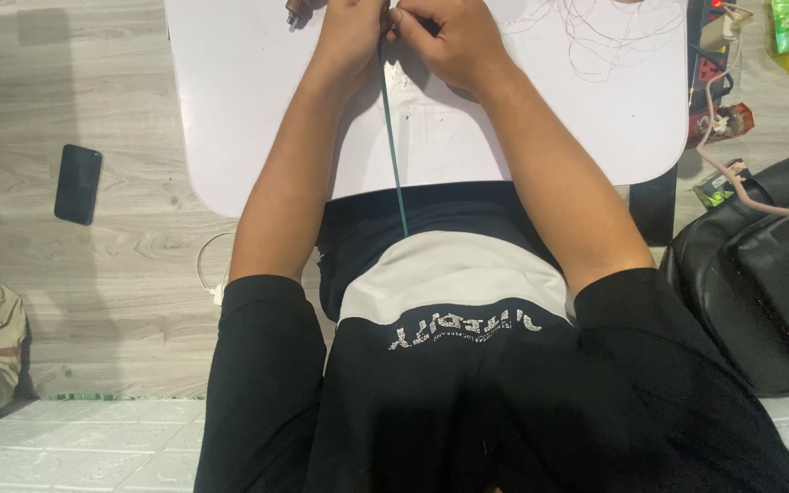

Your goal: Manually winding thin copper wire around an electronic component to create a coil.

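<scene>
My left hand [351, 32] and my right hand [449, 38] meet at the top edge of the view, over a small white table [230, 110]. Both pinch the upper end of a thin dark green cord [394, 146]. The cord runs straight down across the table towards my lap and ends near my shirt. My fingertips are partly cut off by the frame's top. A small brown object [296, 9] lies just left of my left hand.
Thin pale wires [604, 36] tangle on the table's far right. A black phone [78, 183] lies on the wooden floor at left. A black bag [760, 274] sits at right, with a power strip and small parts [719, 110] beside the table.
</scene>
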